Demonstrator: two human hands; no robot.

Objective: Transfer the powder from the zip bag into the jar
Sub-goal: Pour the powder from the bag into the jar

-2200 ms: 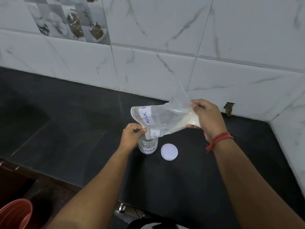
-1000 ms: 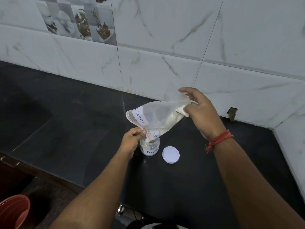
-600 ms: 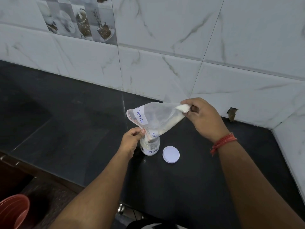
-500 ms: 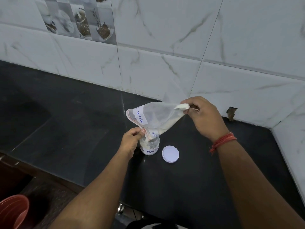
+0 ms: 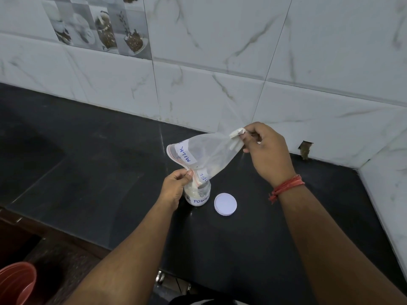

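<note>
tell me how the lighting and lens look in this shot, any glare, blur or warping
Head view: dim, even light; the black counter shows soft sheen, no harsh glare. Wide-angle warping bends the wall tile lines and stretches both forearms. Focus is fair: "MILK" reads on the zip bag and part of the jar label, with the left hand and right hand fairly sharp.

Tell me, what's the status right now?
Left hand pinches zip bag mouth over jar. Right hand lifts bag's far corner. White lid beside jar, clear.
</note>
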